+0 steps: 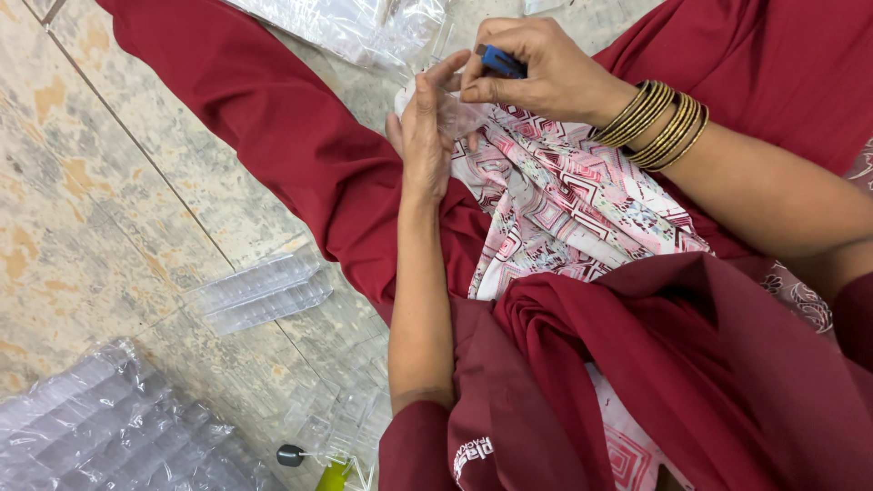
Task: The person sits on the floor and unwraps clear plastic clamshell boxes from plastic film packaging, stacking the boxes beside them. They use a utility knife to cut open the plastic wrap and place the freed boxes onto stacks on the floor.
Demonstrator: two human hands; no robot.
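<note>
My right hand (536, 68) pinches a small blue object (500, 62), perhaps a pen or cap, above my lap. My left hand (426, 136) holds a small clear plastic piece (459, 116) just below it, fingertips touching the right hand's fingers. Both hands hover over a pink-and-white patterned cloth (564, 209) on my lap, framed by dark red fabric (273, 118). Gold bangles (659, 125) circle my right wrist.
Clear plastic trays (259, 291) lie on the mottled stone floor (109, 200) at left. A bag of more clear trays (100, 427) sits at bottom left, another plastic bag (355, 27) at top. A small black-capped bottle with yellow-green contents (314, 462) lies near the bottom edge.
</note>
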